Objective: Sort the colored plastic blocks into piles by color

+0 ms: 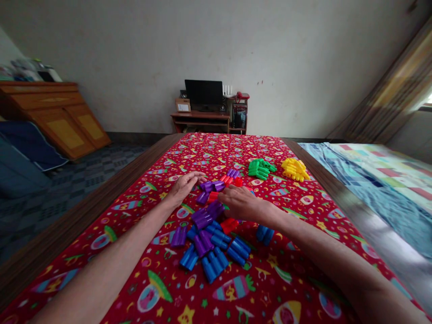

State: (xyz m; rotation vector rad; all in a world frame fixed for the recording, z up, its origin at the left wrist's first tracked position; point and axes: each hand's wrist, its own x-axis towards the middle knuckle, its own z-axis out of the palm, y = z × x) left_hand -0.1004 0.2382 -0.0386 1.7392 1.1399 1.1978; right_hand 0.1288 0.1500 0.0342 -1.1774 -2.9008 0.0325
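Observation:
A mixed pile of ridged plastic toy blocks lies in the middle of the table. My left hand (186, 185) is at the pile's far left side, fingers stretched forward and holding nothing, close to a purple block (206, 186). My right hand (239, 201) reaches over the pile from the right with its fingers curled down. A red block (213, 196) shows beside its fingertips; what is under the fingers is hidden. Another red block (229, 225) lies below this hand. Nearer to me are larger purple blocks (204, 217) and several blue blocks (215, 264).
Beyond my right hand sit a green block pile (260, 168) and a yellow block pile (294, 169). A red patterned cloth (135, 265) covers the table. A bed (381, 180) stands at right, a wooden cabinet (64, 117) at left, a desk with a monitor (204, 95) ahead.

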